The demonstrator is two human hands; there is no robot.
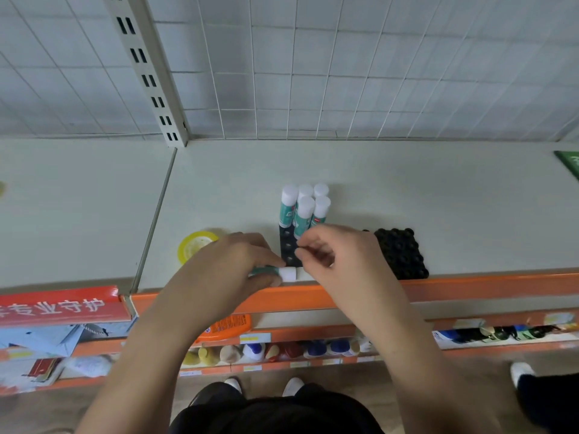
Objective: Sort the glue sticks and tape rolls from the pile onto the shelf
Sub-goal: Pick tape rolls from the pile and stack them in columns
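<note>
Left hand [232, 261] grip clamped on glue stick [286, 273] at shelf [438, 198] front edge, right hand [338, 255] grip curled — perhaps empty, unclear.

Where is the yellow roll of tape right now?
In the head view, the yellow tape roll sits on the shelf left of centre, partly hidden behind the left hand, to the left of the upright glue sticks.
</note>
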